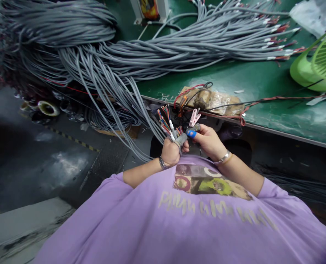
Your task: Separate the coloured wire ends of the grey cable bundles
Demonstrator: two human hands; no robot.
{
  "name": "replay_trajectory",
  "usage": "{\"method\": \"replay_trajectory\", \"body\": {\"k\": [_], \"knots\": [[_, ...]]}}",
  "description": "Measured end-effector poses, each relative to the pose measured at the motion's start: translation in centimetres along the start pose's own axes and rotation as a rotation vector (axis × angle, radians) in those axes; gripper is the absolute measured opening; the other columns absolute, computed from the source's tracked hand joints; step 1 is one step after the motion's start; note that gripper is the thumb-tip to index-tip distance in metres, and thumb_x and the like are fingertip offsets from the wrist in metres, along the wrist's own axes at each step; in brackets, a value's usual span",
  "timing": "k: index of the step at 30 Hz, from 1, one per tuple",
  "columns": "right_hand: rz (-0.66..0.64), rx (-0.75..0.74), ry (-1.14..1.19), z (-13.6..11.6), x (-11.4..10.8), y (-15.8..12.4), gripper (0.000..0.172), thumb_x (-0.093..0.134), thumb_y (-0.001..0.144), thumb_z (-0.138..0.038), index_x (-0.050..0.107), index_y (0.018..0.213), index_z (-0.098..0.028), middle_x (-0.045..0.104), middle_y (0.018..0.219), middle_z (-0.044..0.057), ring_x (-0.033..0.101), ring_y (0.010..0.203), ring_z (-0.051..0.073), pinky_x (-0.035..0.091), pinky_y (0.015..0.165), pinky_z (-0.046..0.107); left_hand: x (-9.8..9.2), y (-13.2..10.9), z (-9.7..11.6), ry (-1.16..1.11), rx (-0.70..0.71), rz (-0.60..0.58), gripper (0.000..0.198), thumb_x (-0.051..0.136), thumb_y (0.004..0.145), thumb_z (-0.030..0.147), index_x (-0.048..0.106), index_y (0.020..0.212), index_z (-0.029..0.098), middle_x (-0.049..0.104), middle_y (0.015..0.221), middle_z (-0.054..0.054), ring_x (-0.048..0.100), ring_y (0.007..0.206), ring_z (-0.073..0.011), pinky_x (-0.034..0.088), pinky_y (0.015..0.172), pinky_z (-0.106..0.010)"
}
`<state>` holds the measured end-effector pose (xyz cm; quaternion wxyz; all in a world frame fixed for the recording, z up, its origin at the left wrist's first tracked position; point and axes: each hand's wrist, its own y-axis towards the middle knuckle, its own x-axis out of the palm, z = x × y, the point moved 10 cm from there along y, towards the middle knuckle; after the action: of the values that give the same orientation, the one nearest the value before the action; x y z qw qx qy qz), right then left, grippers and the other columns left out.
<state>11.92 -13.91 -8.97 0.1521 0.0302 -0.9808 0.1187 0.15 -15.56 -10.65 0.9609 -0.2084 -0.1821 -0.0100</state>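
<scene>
My left hand (pixel 170 151) is closed around the ends of several grey cables (pixel 154 130), with a grey wrap on its thumb. Thin coloured wires (pixel 165 119) fan out above this fist from white-banded cable ends. Close beside it, my right hand (pixel 211 141) has thumb and forefinger pinched together, with blue tape on the thumb and a grey wrap on the forefinger. Whatever lies between those fingertips is too small to make out. A pink clothes peg (pixel 195 117) stands just above the right fingertips, at the bench edge.
Long bundles of grey cable (pixel 163 55) cover much of the green bench (pixel 275 110). A taped cardboard block (pixel 215 101) with red and black leads lies at its edge. A green fan (pixel 321 60) is at right; wire spools (pixel 48 108) sit below at left.
</scene>
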Motion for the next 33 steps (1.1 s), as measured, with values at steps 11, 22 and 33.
{"method": "replay_trajectory", "body": {"k": [11,22,33], "knots": [[-0.058,0.265,0.231,2.3,-2.3,1.5,0.055,0.084,0.060,-0.066,0.064,0.078,-0.018,0.068,0.071,0.001,0.057,0.058,0.010,0.049,0.055,0.024,0.6,-0.6,1.4,-0.092,-0.036,-0.011,0.040,0.084,0.058,0.046,0.059,0.071,0.017,0.056,0.047,0.005,0.046,0.037,-0.0063,0.036,0.038,-0.019],[0.200,-0.170,0.118,-1.1,-2.4,3.4,0.058,0.072,0.068,-0.077,0.062,0.067,-0.020,0.055,0.057,-0.003,0.042,0.049,0.008,0.033,0.047,0.023,2.4,-0.1,1.0,-0.074,-0.049,-0.028,0.042,0.085,0.058,0.047,0.057,0.071,0.018,0.058,0.053,0.003,0.056,0.046,-0.0091,0.036,0.040,-0.018],[0.136,0.074,0.477,0.7,-0.5,4.6,0.051,0.075,0.072,-0.070,0.065,0.077,-0.021,0.067,0.066,-0.001,0.058,0.061,0.013,0.048,0.060,0.026,1.9,0.4,0.0,-0.038,-0.071,-0.015,0.042,0.084,0.059,0.046,0.055,0.073,0.018,0.060,0.054,0.003,0.060,0.050,-0.0107,0.037,0.040,-0.018]]}}
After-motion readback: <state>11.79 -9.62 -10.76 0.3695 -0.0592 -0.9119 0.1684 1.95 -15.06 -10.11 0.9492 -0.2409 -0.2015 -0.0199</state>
